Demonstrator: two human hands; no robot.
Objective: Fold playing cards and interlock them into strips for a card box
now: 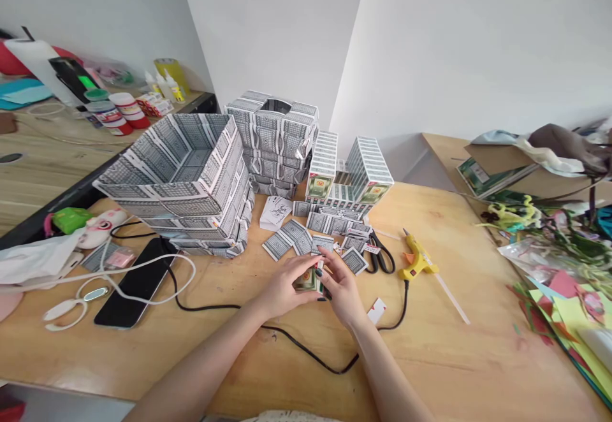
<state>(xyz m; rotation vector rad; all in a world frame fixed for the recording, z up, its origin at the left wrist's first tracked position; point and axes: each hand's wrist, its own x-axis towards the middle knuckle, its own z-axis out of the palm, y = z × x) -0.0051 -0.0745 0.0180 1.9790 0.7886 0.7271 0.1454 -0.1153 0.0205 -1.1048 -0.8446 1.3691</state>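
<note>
Pale walls (268, 20) meet behind a wood-toned desk (444, 358). Near the middle of its front half, a small green-and-gold card box (307, 279) sits between two bare hands. Left hand (283, 287) curled partway round the box's left side, gripping it; right hand (341, 289), dark-nailed, bent in at the right end, fingers closed on it too. Much of the box hidden by fingers.

Just beyond the hands: loose patterned cards (299, 237), some overlapping. Black-handled scissors (385, 261) to their right, then a yellow glue gun (417, 257), its black cord (291, 338) looping across the desk in front of the hands. White piece (377, 310) with red marks near the right wrist.

Farther back, left to right: open-topped card-covered container (215, 186), a taller one (272, 132) with an opening on top, and a structure of upright boxes (322, 167). Dark-screened phone (136, 288) at left.
</note>
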